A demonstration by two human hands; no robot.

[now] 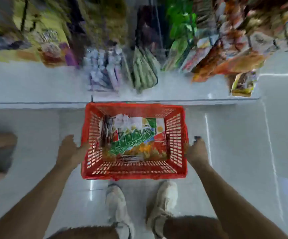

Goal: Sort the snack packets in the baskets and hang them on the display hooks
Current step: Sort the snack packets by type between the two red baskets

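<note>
On the floor (pixel 234 152), just ahead of the shoes (pixel 117 204): red basket (pixel 134 175), long axis running left to right, far side close against the low shelf base (pixel 36 87). Inside, packets (pixel 133 140) lying flat in a mixed heap, green, orange and white ones overlapping. Single kinds hard to separate through the blur.

At the left short wall, left hand (pixel 71 150), thumb held apart, fingers reaching to the mesh. At the right short wall, right hand (pixel 197 150), also against the mesh. Cannot tell for either one whether curled round the rim or only laid on it: too smeared. Nothing pinched from the heap.

Equally near to the basket, both hands, one at each end. Heap therefore between them, slightly forward and lower. Green packets more toward the left side, a red corner more toward the right.

Beyond and above the basket, hanging packets (pixel 144 71) on the display; hooks themselves not readable.

Probably the step in hand: placing the basket under the display, sorting not yet begun. Likely needed next: freeing one hand from its wall, reaching inward and down, then lifting up and forward.
</note>
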